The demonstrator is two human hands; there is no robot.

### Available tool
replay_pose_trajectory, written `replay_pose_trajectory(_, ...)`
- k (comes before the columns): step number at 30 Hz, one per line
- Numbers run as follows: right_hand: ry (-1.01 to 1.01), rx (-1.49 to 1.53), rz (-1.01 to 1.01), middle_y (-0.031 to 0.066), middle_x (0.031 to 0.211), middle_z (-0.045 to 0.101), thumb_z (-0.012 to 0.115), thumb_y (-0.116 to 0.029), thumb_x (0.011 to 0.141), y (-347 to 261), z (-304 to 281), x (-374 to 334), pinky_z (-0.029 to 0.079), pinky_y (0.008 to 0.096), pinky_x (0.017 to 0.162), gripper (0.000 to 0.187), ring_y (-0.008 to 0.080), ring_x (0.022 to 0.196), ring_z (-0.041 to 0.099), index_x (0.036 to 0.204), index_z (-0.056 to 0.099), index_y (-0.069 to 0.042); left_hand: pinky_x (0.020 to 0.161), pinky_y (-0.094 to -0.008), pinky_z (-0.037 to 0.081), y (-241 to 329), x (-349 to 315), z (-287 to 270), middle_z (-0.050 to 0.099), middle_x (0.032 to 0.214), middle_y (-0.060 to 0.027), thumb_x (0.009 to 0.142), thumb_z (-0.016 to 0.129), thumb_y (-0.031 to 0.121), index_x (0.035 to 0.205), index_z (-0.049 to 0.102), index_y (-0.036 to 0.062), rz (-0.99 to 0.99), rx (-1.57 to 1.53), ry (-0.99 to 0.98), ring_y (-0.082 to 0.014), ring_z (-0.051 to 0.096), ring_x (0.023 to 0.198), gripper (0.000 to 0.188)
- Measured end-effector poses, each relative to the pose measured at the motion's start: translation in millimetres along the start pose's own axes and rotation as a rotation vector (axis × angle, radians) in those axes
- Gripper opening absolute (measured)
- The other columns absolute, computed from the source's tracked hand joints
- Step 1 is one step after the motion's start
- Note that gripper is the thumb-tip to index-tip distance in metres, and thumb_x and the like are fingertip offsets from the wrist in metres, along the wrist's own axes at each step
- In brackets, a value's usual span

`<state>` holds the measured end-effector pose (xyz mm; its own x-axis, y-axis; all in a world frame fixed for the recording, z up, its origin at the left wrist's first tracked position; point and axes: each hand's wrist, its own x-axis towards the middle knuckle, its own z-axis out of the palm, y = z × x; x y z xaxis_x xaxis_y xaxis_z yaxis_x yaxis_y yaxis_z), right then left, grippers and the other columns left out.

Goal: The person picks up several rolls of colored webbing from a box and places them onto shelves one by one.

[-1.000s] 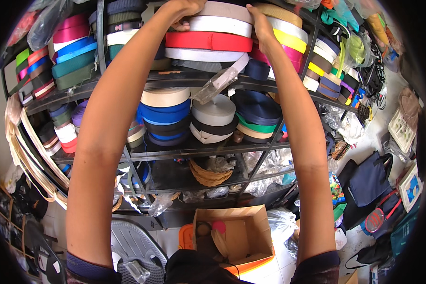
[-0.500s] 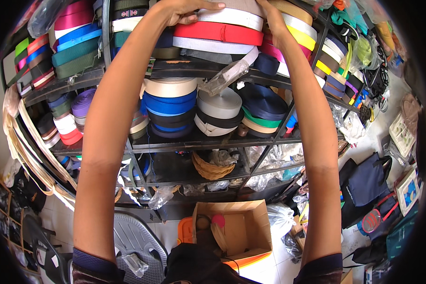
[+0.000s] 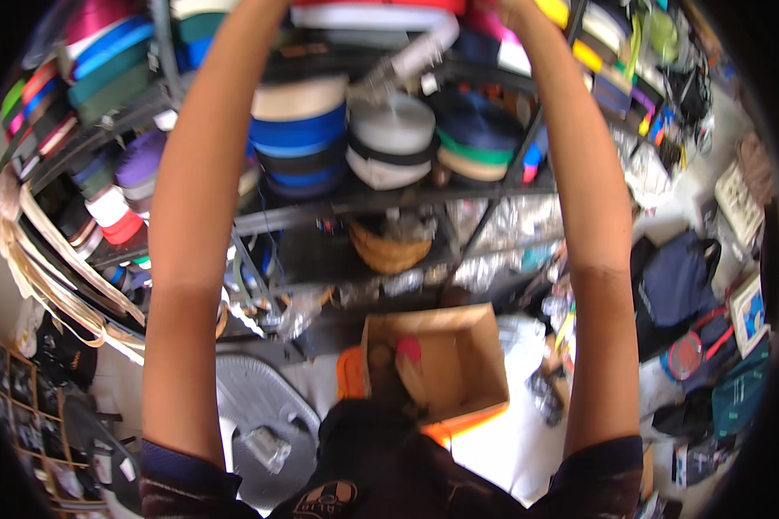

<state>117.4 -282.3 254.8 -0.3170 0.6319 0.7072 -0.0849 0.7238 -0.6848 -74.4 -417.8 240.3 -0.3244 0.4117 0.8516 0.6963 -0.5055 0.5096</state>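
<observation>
Both my arms reach up to the upper shelf, on either side of a stack of webbing rolls. Of that stack, a white roll [image 3: 368, 17] shows with the lower edge of a red roll above it. My left hand is past the top edge of the picture. Only the heel of my right hand [image 3: 512, 10] shows at the top edge, beside the stack's right end; its fingers are cut off. A loose strap end in clear plastic [image 3: 411, 56] hangs below the white roll.
Blue and cream rolls [image 3: 299, 130], a grey roll [image 3: 392, 125] and a navy roll [image 3: 479, 121] sit one shelf down. Below are a wicker basket [image 3: 391, 249], an open cardboard box [image 3: 454, 363] and a grey chair [image 3: 264, 406]. Bags [image 3: 679, 277] lie at right.
The view has tipped downward and blurred, so the shelves sit higher in the picture. My hands, earlier seen at the stack's two sides, have largely slipped out of the top.
</observation>
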Motion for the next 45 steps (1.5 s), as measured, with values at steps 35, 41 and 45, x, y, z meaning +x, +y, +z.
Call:
replay_pose_trajectory(35, -0.453, -0.959, 1.045, 0.0209, 0.117, 0.054, 0.072, -0.018, 0.072, 410.1, 64.0, -775.9, 0.050, 0.0461, 0.090, 0.061, 0.0394, 0.103, 0.059, 0.124, 0.044, -0.002, 0.054, -0.0280, 0.054, -166.9, -659.3, -108.2, 0.069, 0.099, -0.0152, 0.097, 0.057, 0.025, 0.115, 0.058, -0.0015, -1.581, -0.001, -0.473, -0.0174, 0.067, 0.067, 0.032)
replay_pose_trajectory(41, -0.510, -0.916, 1.091, 0.0205, 0.110, 0.056, 0.075, -0.020, 0.070, 435.3, 71.7, -780.7, 0.050, 0.0444, 0.089, 0.054, 0.0372, 0.104, 0.059, 0.113, 0.047, -0.001, 0.056, -0.0293, 0.057, -126.2, -671.4, -140.6, 0.068, 0.098, -0.0151, 0.097, 0.055, 0.021, 0.115, 0.057, -0.0015, -1.759, 0.055, -0.298, -0.0189, 0.068, 0.067, 0.029)
replay_pose_trajectory(45, -0.538, -0.925, 1.064, 0.0201, 0.107, 0.059, 0.076, -0.021, 0.069, 457.4, 69.5, -785.6, 0.052, 0.0444, 0.084, 0.058, 0.0367, 0.101, 0.061, 0.114, 0.047, 0.000, 0.055, -0.0290, 0.057, -109.3, -661.0, -141.4, 0.068, 0.095, -0.0147, 0.097, 0.055, 0.021, 0.113, 0.058, -0.0015, -1.723, 0.128, -0.290, -0.0181, 0.067, 0.065, 0.027)
